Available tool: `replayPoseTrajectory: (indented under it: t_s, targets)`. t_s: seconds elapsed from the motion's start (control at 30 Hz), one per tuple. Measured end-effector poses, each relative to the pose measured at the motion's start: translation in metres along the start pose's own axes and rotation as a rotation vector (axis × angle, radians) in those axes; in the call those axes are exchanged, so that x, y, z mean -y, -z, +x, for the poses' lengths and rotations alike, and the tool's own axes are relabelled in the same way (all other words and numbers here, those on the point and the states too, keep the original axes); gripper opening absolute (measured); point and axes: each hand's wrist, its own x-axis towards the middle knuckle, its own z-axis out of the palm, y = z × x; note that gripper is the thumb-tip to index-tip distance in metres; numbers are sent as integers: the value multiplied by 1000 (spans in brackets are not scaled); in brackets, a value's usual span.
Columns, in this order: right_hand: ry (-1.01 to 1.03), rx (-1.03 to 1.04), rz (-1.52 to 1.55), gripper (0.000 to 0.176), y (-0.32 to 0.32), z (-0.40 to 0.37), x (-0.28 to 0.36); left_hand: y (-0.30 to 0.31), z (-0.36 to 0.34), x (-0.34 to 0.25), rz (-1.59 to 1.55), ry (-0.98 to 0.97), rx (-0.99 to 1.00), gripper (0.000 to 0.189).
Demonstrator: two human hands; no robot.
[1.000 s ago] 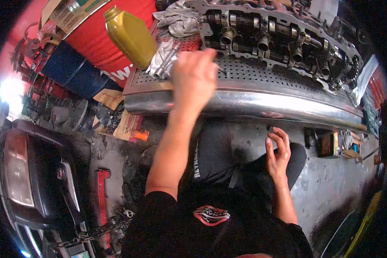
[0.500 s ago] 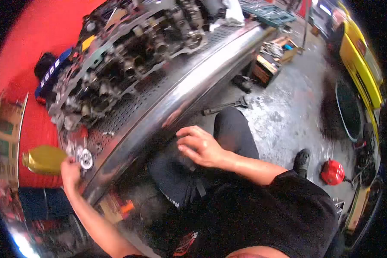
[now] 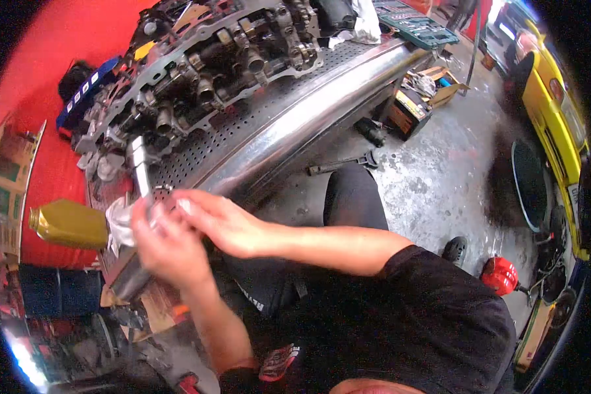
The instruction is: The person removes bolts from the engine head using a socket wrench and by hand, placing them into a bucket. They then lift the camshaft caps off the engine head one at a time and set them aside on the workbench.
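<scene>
My left hand [image 3: 170,246], blurred, is closed at the lower end of a silver metal tool [image 3: 138,164], which reaches up to the near end of the engine cylinder head [image 3: 207,82]. Against its fingertips, my right hand [image 3: 230,226] has its fingers bent together; what they pinch is hidden and blurred. Left of my hands, a gold-green bottle [image 3: 72,224] lies beside a crumpled white cloth [image 3: 119,225]. Small metal parts [image 3: 166,188] are on the perforated bench top [image 3: 226,134], just above my fingers.
A rounded metal edge [image 3: 295,121] runs along the bench. A green tool case [image 3: 417,26] sits at its far end. On the floor are a battery box [image 3: 409,113], a long tool [image 3: 341,163] and a red round object [image 3: 500,276]. Yellow bodywork [image 3: 550,108] stands at right.
My left hand has moved right from beside the bottle, with the silver tool now at its fingers. My right hand has moved left to meet it. The white cloth shows beside the bottle.
</scene>
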Motion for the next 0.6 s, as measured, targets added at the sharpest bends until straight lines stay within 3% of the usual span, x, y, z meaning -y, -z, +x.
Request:
replayPoseTrajectory:
  t_s: [0.07, 0.13, 0.17, 0.2, 0.27, 0.33, 0.43, 0.5, 0.6]
  targets:
    - [60, -52, -131, 41, 5, 25, 8, -16, -6, 3, -105, -135, 78, 26]
    - [-131, -290, 49, 32, 6, 32, 17, -31, -18, 6, -159, -357, 53, 25]
    - [-128, -257, 339, 31, 11, 29, 20, -30, -19, -4, -246, -393, 89, 30]
    - [-112, -216, 284, 32, 25, 25, 10, -27, -25, -4, -314, -335, 203, 36]
    - [-85, -280, -180, 34, 54, 7, 17, -8, -32, -4, -378, -253, 462, 41]
    - [-237, -475, -187, 37, 68, -8, 55, 5, -28, 18, -156, -303, 361, 42]
    - [-325, -479, -494, 43, 131, -14, 97, 18, -8, 81, 137, -92, 180, 40]
    - [-371, -527, -503, 46, 151, -12, 121, 25, 15, 124, 325, -250, 79, 48]
    - [-391, -478, -457, 48, 180, 0, 135, 18, 35, 153, 207, -23, 216, 52]
